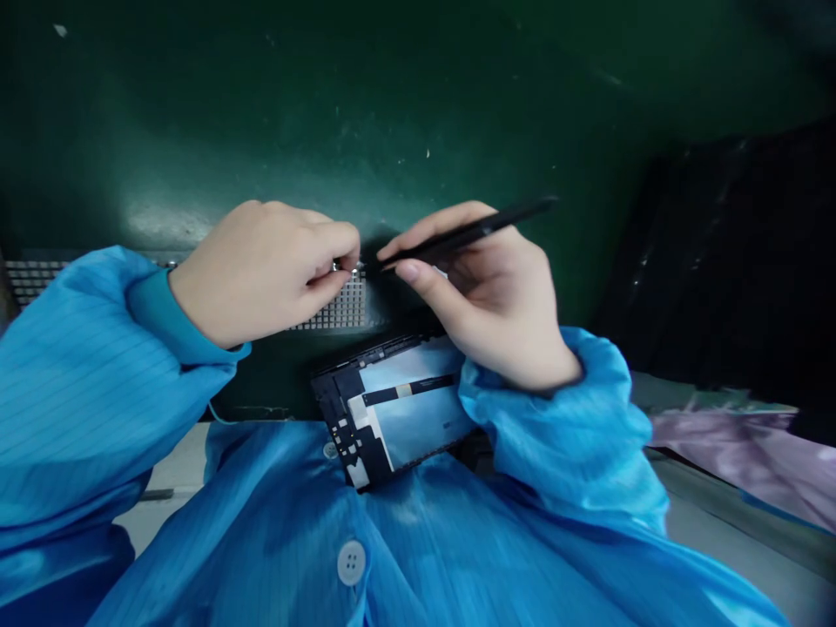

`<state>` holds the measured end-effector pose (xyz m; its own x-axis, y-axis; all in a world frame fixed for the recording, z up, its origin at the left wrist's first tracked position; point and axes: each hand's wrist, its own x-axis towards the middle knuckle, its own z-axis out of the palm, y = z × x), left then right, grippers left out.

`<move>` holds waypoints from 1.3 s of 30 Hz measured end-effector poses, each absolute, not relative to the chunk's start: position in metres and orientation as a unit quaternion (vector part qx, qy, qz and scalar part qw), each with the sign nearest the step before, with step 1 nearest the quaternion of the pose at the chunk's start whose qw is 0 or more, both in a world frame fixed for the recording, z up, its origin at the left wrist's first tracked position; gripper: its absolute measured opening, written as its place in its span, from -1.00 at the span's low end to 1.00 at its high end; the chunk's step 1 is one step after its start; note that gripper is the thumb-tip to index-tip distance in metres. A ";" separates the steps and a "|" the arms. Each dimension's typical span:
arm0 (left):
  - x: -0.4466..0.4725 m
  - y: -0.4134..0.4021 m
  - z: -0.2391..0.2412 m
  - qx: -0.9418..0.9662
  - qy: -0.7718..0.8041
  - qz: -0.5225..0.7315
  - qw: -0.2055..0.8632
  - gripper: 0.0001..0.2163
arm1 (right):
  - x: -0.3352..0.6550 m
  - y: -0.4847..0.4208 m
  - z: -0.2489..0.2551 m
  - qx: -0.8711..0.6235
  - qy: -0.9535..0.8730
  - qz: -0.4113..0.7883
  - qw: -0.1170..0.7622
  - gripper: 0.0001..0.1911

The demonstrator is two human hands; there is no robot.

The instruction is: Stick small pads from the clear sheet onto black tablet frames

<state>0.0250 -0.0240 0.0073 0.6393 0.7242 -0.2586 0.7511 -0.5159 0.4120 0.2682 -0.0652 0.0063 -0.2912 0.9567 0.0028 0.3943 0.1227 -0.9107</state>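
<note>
My left hand (pixel 267 270) is closed in a pinch over the right end of a sheet of small metallic pieces (pixel 346 305). Something tiny and shiny shows at its fingertips, too small to name. Between the thumb and fingers of my right hand (pixel 496 296) is a pair of slim black tweezers (pixel 467 233), its tips pointing left toward my left fingertips without touching them. Below my hands a phone-like device (pixel 411 409) with its inside exposed lies tilted against my blue coat. My right sleeve hides its right end.
A dark green work surface (pixel 366 113) stretches ahead, with small white specks on it. At the right stand dark, shiny black items (pixel 692 252), hard to make out. Pinkish crumpled cloth (pixel 738 444) lies at the lower right.
</note>
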 end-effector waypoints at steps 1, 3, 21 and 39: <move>0.025 -0.024 0.007 0.869 0.425 -0.026 0.251 -0.75 | 0.271 -0.055 0.001 -0.482 -0.680 0.454 0.314 -0.80; 0.024 -0.024 0.004 0.871 0.424 -0.012 0.249 -0.77 | 0.273 -0.043 -0.008 -0.462 -0.683 0.478 0.302 -0.76; 0.024 -0.024 0.001 0.875 0.418 0.011 0.245 -0.72 | 0.259 -0.134 0.005 -0.563 -0.564 0.402 0.451 -0.91; 0.023 -0.024 0.006 0.865 0.422 -0.001 0.271 -0.68 | 0.254 -0.139 0.029 -0.579 -0.672 0.321 0.333 -0.78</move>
